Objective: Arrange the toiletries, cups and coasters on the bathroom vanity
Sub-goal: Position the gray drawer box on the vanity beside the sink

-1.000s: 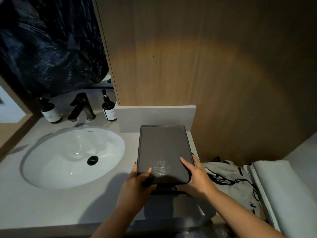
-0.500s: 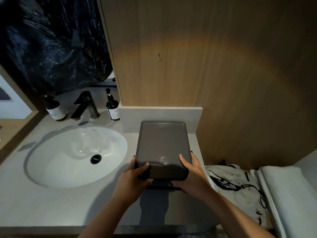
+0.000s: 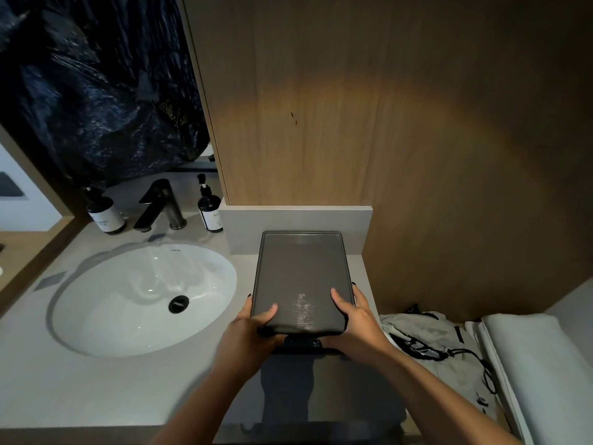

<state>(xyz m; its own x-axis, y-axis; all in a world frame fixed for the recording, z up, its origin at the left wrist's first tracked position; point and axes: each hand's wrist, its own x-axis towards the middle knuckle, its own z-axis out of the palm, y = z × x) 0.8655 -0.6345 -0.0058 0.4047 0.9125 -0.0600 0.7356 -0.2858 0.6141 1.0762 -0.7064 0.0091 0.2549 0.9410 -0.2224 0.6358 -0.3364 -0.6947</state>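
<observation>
Dark grey rectangular tray (image 3: pixel 300 277), gripped at its near corners by left hand (image 3: pixel 253 329) and right hand (image 3: pixel 356 319), awaits squaring against the backsplash (image 3: pixel 295 220).

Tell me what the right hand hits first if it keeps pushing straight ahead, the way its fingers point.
Probably the grey backsplash: the right hand, gripping the dark tray, points towards it, and the tray's far edge would likely touch first. Depth is unclear.

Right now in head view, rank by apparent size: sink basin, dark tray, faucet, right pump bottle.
1. Sink basin
2. Dark tray, held by the left hand and right hand, nearer the camera
3. Faucet
4. Right pump bottle, close to the faucet, unsure
</observation>
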